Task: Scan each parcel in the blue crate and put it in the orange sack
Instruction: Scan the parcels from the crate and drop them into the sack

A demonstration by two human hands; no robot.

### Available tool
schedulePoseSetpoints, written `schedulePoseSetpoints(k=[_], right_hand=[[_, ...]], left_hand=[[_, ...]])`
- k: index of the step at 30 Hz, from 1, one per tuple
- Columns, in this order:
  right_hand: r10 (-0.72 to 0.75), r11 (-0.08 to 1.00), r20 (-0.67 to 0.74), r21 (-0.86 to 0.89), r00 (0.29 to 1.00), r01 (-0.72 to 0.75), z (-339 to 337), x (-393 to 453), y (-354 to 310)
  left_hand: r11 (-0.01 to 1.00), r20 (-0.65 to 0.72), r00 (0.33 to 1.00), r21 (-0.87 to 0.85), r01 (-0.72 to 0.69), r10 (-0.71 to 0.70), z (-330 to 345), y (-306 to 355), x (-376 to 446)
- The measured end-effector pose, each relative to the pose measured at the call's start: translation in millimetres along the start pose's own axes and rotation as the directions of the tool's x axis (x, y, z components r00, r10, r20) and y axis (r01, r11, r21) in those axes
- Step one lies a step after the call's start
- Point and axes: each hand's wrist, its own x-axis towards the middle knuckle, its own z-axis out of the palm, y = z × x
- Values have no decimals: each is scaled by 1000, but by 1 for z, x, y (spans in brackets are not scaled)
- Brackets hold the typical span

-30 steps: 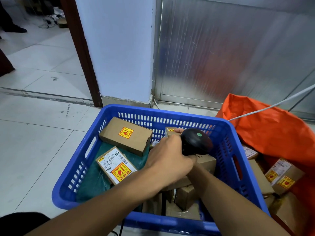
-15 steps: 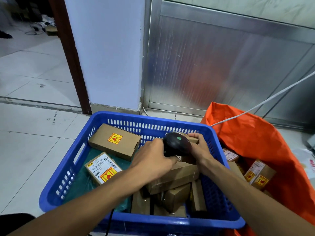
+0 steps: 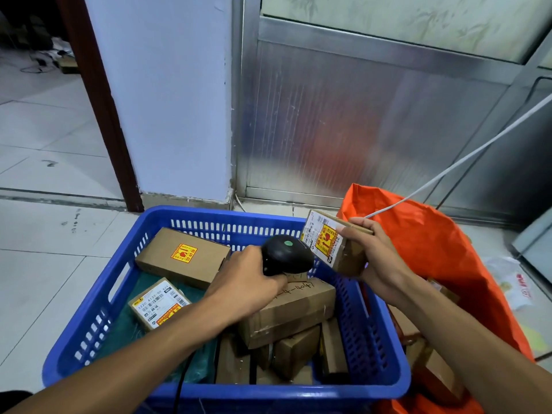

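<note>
My left hand [image 3: 248,282] grips a black barcode scanner [image 3: 286,254] over the blue crate [image 3: 98,312]. The scanner's head points right at a small cardboard parcel [image 3: 331,243] with a white label and a yellow-red sticker. My right hand [image 3: 376,258] holds that parcel tilted above the crate's right rim, its label side facing the scanner. Several cardboard parcels lie in the crate, among them a flat box [image 3: 182,255] and a labelled one [image 3: 158,303]. The orange sack [image 3: 433,243] stands open right of the crate with parcels inside.
A white wall pillar [image 3: 170,100] and a metal door panel [image 3: 358,115] stand behind the crate. A white cord [image 3: 466,153] runs from the sack up to the right. Tiled floor [image 3: 44,264] spreads to the left. Papers [image 3: 513,285] lie at the far right.
My right hand lifted the small labelled parcel out of the crate and turned its label toward the scanner. My left hand kept the scanner and raised it slightly.
</note>
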Motion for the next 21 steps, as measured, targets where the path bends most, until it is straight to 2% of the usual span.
schedulePoseSetpoints(k=[8, 14, 21], right_hand=[[20, 997, 71, 71, 997, -25, -22, -11, -2], [26, 1000, 86, 12, 996, -27, -26, -5, 8], [26, 1000, 201, 9, 979, -29, -18, -6, 9]], left_hand=[[995, -1, 1000, -102, 18, -18, 4, -5, 6], [993, -59, 998, -113, 20, -27, 5, -5, 9], [991, -118, 992, -130, 17, -32, 2, -7, 12]])
